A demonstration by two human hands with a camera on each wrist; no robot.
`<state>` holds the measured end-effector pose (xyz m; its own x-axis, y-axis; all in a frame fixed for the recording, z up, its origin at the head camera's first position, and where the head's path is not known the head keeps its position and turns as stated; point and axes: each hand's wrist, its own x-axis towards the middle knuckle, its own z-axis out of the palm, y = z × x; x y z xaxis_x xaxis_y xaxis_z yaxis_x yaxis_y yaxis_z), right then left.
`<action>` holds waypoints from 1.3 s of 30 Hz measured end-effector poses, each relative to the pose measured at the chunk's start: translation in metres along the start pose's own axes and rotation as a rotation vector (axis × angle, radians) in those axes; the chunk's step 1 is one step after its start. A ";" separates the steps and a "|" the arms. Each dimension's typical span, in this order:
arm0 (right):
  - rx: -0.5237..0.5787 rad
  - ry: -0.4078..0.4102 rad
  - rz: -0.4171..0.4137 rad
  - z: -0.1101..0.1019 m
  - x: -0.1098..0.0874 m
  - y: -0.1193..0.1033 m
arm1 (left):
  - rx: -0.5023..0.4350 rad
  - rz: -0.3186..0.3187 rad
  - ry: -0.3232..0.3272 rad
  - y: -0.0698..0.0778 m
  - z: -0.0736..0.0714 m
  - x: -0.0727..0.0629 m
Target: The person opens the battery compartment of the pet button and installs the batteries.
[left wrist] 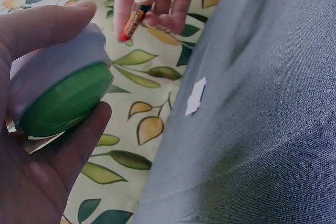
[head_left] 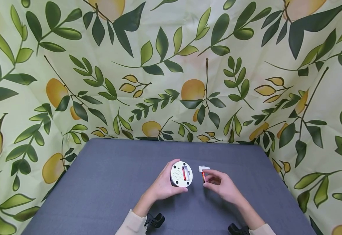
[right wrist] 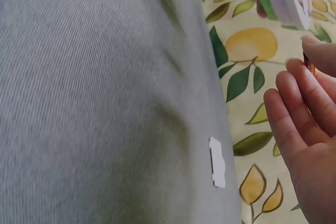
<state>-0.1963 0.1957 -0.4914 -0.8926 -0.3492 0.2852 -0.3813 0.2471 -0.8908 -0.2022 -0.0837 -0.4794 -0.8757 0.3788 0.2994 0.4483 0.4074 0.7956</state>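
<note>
My left hand [head_left: 162, 185] grips a round white device [head_left: 176, 181] by its sides, its underside turned up toward the head camera. That underside has dark feet, a patch of small holes and an uncovered battery compartment [head_left: 188, 173] with a red battery [head_left: 184, 173] in its left part. From the left wrist view, the device's green translucent face [left wrist: 68, 100] shows. To its right, my right hand [head_left: 224, 186] pinches another battery [left wrist: 133, 23], red-orange with a black end, between thumb and fingers. The two hands are a short distance apart.
A small white battery cover [left wrist: 196, 96] lies on the grey cloth-covered table [head_left: 115, 173], just beyond my right fingertips in the head view. Leaf-and-fruit patterned fabric [head_left: 165, 81] encloses the table at the back and sides.
</note>
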 end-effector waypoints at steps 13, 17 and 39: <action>-0.007 -0.021 -0.009 0.011 0.008 -0.018 | -0.007 0.004 -0.005 -0.001 0.001 -0.001; -0.021 -0.028 -0.034 0.014 0.012 -0.022 | -0.014 0.001 -0.019 0.000 0.002 -0.001; -0.126 -0.157 -0.075 0.026 0.032 -0.039 | -0.011 0.027 -0.032 -0.002 0.003 -0.001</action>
<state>-0.2034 0.1512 -0.4567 -0.8160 -0.5051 0.2811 -0.4807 0.3230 -0.8152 -0.2019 -0.0823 -0.4823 -0.8569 0.4162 0.3042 0.4699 0.3877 0.7930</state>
